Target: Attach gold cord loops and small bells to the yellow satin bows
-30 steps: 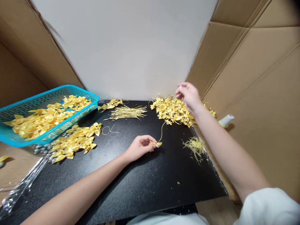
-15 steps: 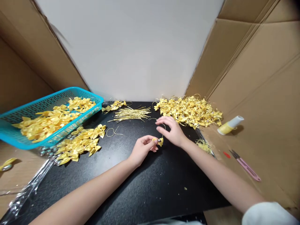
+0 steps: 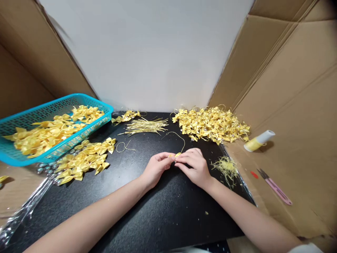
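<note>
Over the middle of the black tabletop, my left hand (image 3: 156,169) pinches a small yellow ribbon bow (image 3: 177,154), mostly covered by fingers. The fingertips of my right hand (image 3: 195,166) close on the same bow from the right, meeting those of the left. From the bow a thin gold cord (image 3: 184,140) curves up and away over the table. Behind my hands lies a bundle of cut gold cords (image 3: 146,126). One loose looped cord (image 3: 125,148) rests to the left of them.
At left, a blue basket (image 3: 52,100) holds yellow bows, with a bow pile (image 3: 84,158) beside it. Finished-looking corded bows (image 3: 212,124) heap at back right. Thread scraps (image 3: 226,168), a thread spool (image 3: 258,141) and pink snips (image 3: 276,188) lie right. Cardboard walls (image 3: 284,88) flank the table.
My right hand has come down from the cord to the bow and closed its fingers there. The cord now lies in a free curve. The camera view has shifted slightly.
</note>
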A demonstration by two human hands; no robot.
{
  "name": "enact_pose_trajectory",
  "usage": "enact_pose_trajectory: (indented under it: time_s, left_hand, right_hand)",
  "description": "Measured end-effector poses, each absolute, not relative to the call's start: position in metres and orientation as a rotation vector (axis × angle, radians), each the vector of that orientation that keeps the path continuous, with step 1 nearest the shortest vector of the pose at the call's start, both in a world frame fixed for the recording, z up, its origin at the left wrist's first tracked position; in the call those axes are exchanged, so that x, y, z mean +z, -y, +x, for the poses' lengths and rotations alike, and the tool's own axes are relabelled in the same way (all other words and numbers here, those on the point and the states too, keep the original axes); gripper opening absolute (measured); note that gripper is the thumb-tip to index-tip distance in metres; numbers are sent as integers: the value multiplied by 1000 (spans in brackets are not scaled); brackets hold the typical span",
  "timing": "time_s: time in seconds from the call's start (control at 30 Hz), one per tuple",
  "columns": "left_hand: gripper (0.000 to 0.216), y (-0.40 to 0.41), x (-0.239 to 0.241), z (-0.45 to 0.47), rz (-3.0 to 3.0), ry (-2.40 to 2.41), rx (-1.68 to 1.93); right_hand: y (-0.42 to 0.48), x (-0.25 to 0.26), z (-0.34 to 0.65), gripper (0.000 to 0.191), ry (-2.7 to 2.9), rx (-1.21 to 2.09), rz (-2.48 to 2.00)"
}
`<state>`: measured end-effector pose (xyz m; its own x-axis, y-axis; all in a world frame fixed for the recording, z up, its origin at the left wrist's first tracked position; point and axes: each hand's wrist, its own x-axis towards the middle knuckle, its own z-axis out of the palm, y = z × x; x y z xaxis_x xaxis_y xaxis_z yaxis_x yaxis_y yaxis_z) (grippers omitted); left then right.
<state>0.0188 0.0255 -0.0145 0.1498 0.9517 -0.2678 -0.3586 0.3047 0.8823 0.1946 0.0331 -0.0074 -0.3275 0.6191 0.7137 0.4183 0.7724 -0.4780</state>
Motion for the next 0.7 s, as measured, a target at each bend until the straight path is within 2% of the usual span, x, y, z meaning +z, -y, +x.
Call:
enact_pose_trajectory:
  time_s: [0.17, 0.37, 0.57, 0.7]
  left_hand:
    - [32, -24, -13, 19, 775, -955, 1063]
    - [27, -21, -10, 19, 767, -852, 1042]
    - [29, -19, -9, 16, 827, -747, 946]
    - [33, -21, -11, 13, 898, -739, 921]
  right_hand:
    - [-48, 2, 211, 16, 1790, 751, -1001]
    - [-58, 2, 203, 22, 2014, 1403, -970]
    - [-78, 9, 196, 48, 2065, 1553, -945]
    - [-89, 11, 193, 54, 2112, 1551, -905]
